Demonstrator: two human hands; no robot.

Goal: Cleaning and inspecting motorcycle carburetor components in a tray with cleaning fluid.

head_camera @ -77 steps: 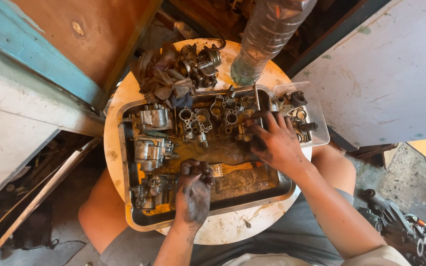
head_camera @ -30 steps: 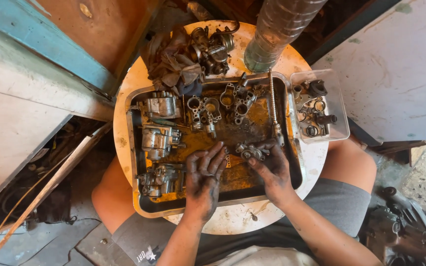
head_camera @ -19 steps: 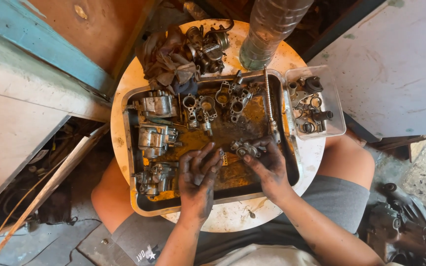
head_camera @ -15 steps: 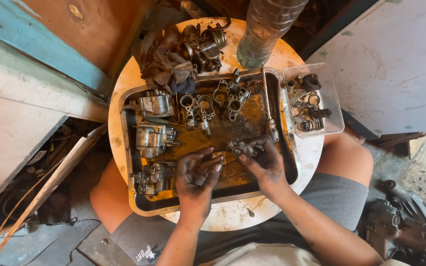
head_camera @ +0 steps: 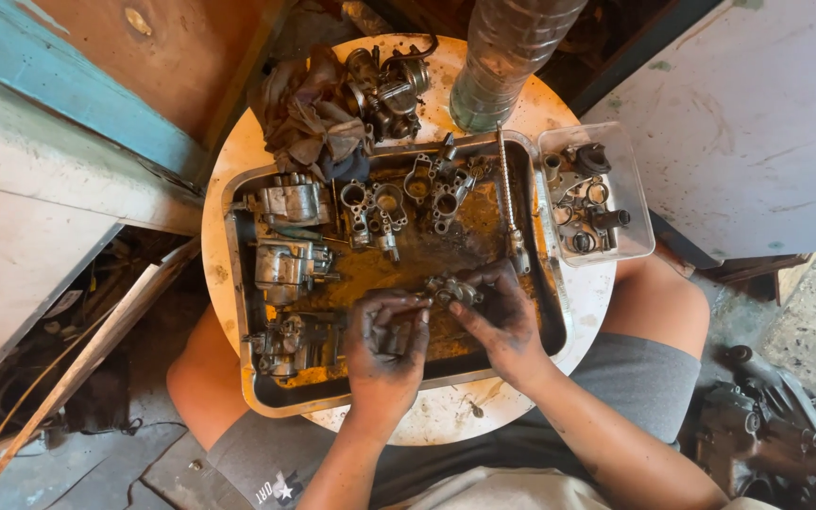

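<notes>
A small metal carburetor part (head_camera: 452, 288) is being pinched between both greasy hands over the middle of the metal tray (head_camera: 238, 283): the right hand (head_camera: 502, 321) is clamping it, and the left hand (head_camera: 387, 338), which a second ago was lying flat beside it, is now curling closed against its end. Carburetor bodies (head_camera: 285, 264) are sitting along the tray's left side, and a clear plastic box (head_camera: 639, 222) is touching its right rim.

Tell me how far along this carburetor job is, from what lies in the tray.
Done: loose parts lie sorted in the clear box, and stripped pieces sit in the tray's oily liquid. In hand: the left hand and right hand, both grimy, hold a small metal part over the tray. Left: three carburetor bodies along the tray's left side look whole.
</notes>
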